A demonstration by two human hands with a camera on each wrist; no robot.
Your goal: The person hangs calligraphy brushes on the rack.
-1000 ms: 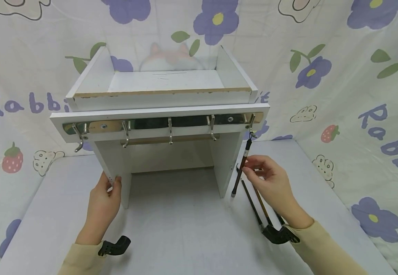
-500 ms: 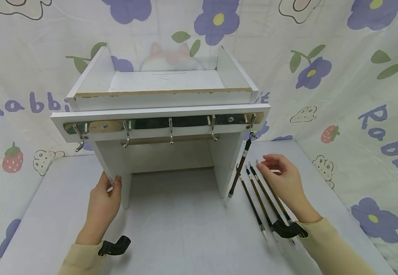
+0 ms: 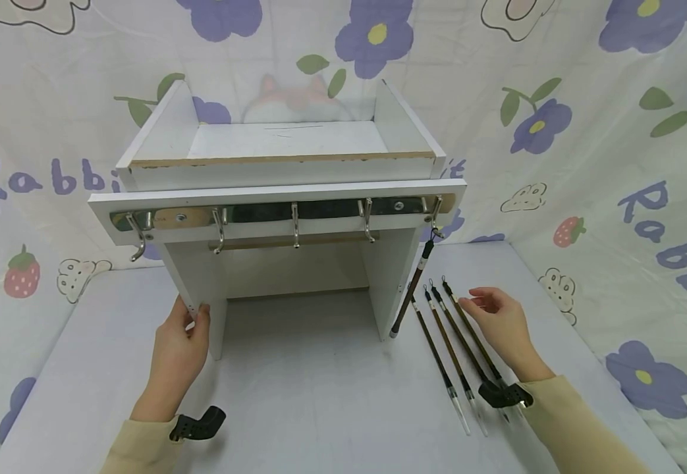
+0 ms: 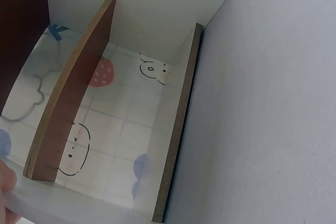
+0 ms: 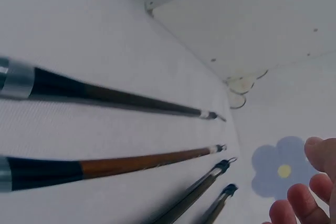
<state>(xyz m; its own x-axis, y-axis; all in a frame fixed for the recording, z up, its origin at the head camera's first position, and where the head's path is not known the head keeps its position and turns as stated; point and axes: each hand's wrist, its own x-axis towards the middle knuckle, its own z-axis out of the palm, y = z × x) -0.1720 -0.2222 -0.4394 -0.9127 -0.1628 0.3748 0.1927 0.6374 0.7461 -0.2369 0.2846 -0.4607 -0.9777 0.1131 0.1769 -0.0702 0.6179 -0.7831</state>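
Note:
A white shelf unit [image 3: 284,186] stands at the centre of the head view, with a row of metal hooks along its front board. My left hand [image 3: 178,355] pinches the front edge of its left side panel [image 3: 193,276]. From the rightmost hook [image 3: 436,209] a dark writing brush [image 3: 411,289] hangs by its loop, tilted, its lower end close to the right side panel. My right hand [image 3: 502,329] is in the air with fingers relaxed and holds nothing. Just left of it, several more writing brushes [image 3: 451,349] lie side by side on the table, loops pointing away.
The white table [image 3: 313,408] meets a patterned cloth backdrop [image 3: 610,289] at the back and right. An open box-like top [image 3: 290,138] sits above the hook board. The left wrist view shows a brown-edged divider [image 4: 71,98] inside the shelf.
My right hand has moved away from the hanging brush, to the right and slightly down. The brush's lower end has swung a little left. My left hand stays on the panel.

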